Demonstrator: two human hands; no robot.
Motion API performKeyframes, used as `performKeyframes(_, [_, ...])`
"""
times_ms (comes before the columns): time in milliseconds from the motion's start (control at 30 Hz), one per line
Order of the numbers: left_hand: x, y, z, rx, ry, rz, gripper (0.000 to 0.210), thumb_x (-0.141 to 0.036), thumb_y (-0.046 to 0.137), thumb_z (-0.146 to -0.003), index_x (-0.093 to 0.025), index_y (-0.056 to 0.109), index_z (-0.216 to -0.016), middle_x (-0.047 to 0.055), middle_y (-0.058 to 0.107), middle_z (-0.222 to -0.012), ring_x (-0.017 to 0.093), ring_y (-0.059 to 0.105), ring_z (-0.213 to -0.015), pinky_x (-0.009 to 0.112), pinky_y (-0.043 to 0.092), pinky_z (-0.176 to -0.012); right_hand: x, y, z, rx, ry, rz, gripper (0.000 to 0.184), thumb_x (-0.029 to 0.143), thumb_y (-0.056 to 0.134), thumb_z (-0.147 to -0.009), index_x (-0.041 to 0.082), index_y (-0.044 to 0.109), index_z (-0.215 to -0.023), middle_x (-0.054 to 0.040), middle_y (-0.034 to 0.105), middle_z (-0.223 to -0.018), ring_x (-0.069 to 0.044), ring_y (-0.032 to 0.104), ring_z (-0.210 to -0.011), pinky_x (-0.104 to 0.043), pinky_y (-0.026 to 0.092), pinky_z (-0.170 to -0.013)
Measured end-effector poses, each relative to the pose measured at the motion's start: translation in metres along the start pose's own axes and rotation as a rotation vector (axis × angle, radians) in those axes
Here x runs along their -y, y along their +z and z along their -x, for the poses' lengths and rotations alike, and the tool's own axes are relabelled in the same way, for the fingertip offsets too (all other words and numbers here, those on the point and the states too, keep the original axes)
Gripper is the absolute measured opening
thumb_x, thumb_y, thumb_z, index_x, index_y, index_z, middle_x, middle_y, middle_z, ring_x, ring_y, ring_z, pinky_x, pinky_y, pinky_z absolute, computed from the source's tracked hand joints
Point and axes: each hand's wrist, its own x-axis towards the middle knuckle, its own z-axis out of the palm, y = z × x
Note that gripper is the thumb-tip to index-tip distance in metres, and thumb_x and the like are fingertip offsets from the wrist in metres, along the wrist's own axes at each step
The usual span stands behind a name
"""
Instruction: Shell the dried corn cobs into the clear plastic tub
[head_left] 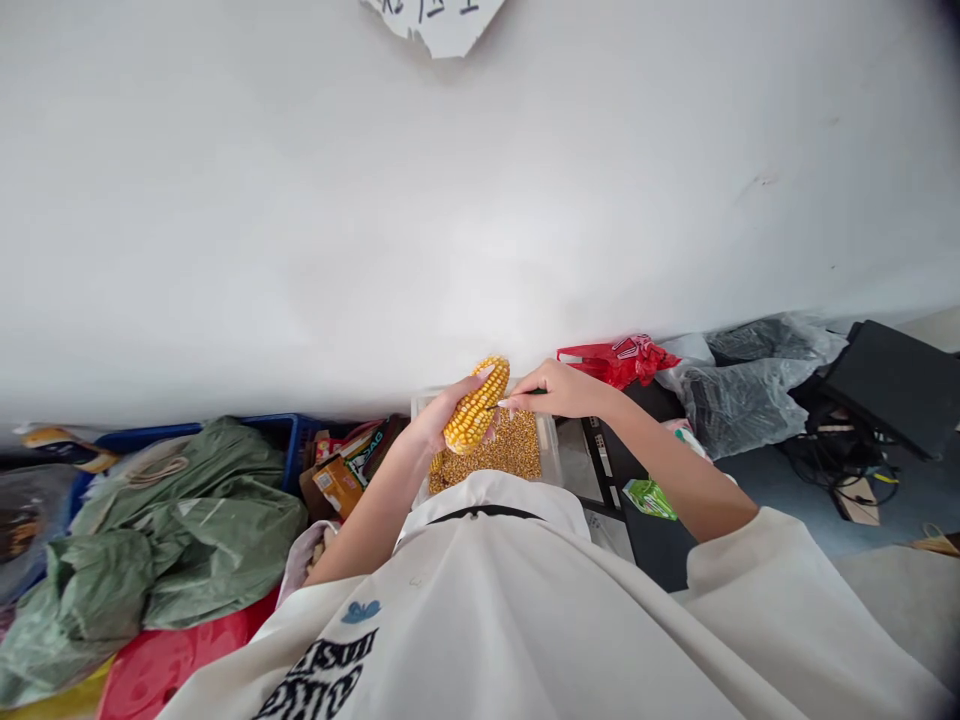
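An ear of corn (474, 412) with yellow kernels lies tilted in my left hand (444, 412), its fingers wrapped round it. My right hand (551, 390) pinches a thin tool with a dark handle (534, 393). The tool's tip reaches the right side of the ear; its exact kind is too small to tell. Beneath both hands stands a pale, translucent bin (551, 455). Many loose corn kernels (517, 450) fill it, and part of it is hidden by my shirt and hands.
A white wall (300, 200) rises just beyond the bin. Left are cardboard boxes (341, 485) and a blue crate (296, 440) with a green plastic bag (202, 520). Right are a red bag (622, 360), a green packet (650, 498), clear plastic wrapping (750, 395) and a black panel (896, 385).
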Motion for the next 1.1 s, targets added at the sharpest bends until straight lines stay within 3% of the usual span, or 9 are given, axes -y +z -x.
performKeyframes(133, [-0.001,0.002,-0.004,-0.003,0.026,0.089,0.034,-0.043,0.054,-0.079,-0.01,0.06,-0.085,0.01,0.063,-0.063,0.02,0.06,-0.047,0.031,0.048,-0.044,0.005,0.001,0.005,-0.057,-0.014,-0.006,0.041,0.043,0.043,-0.088,0.01,0.064,-0.074,0.0023,0.045,-0.059,-0.007,0.032,-0.055,-0.021,0.024,-0.052])
performKeyframes(367, [-0.004,0.011,-0.005,-0.074,0.159,0.172,0.035,-0.041,0.053,-0.079,-0.011,0.059,-0.097,0.007,0.064,-0.066,0.018,0.062,-0.051,0.027,0.048,-0.045,0.014,0.012,0.016,-0.299,-0.071,0.279,0.035,0.029,0.04,-0.091,0.013,0.053,-0.063,0.0036,0.039,-0.054,-0.007,0.031,-0.052,-0.022,0.022,-0.055])
performKeyframes(567, [-0.008,0.014,-0.001,-0.062,0.182,0.14,0.038,-0.043,0.052,-0.079,-0.011,0.059,-0.099,0.007,0.065,-0.067,0.018,0.062,-0.052,0.026,0.048,-0.045,0.022,0.013,0.017,-0.368,-0.077,0.359,0.033,0.026,0.039,-0.092,0.014,0.051,-0.063,0.0035,0.04,-0.054,-0.007,0.03,-0.051,-0.023,0.022,-0.054])
performKeyframes(833, [-0.006,0.011,0.004,-0.093,0.179,0.14,0.038,-0.043,0.055,-0.078,-0.011,0.059,-0.098,0.007,0.065,-0.066,0.018,0.061,-0.049,0.026,0.047,-0.043,0.032,0.018,0.014,-0.344,-0.049,0.482,0.031,0.024,0.039,-0.092,0.014,0.055,-0.068,0.001,0.049,-0.058,-0.008,0.036,-0.053,-0.024,0.021,-0.056])
performKeyframes(1100, [-0.002,0.01,0.008,-0.163,0.264,-0.008,0.039,-0.043,0.063,-0.073,-0.017,0.055,-0.1,0.002,0.061,-0.065,0.016,0.059,-0.045,0.026,0.046,-0.041,0.049,0.016,0.011,-0.166,0.041,0.705,0.033,0.024,0.038,-0.093,0.013,0.061,-0.073,-0.0038,0.057,-0.06,-0.01,0.043,-0.051,-0.027,0.017,-0.054])
